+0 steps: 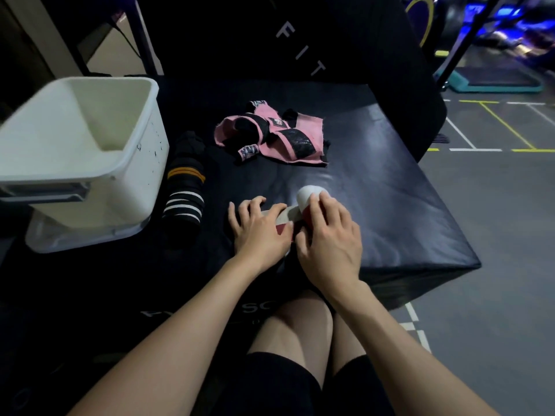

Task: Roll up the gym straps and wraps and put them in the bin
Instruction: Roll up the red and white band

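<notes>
A white and red wrap [304,197] lies partly rolled on the black padded box [390,187] in front of me. My right hand [329,238] curls over the roll, fingers on top of it. My left hand [258,228] presses flat on the wrap's loose tail beside it. Pink and black straps [270,135] lie in a loose heap farther back. A black wrap with orange and white stripes [184,181] lies to the left. The white bin [81,145] stands at the far left, tilted, with nothing visible inside.
A clear lid or tray [90,235] sits under the bin. A black upright pad marked FIT [300,49] rises behind the box. My bare knees [300,325] are below the box's front edge. Grey gym floor with painted lines [495,130] lies to the right.
</notes>
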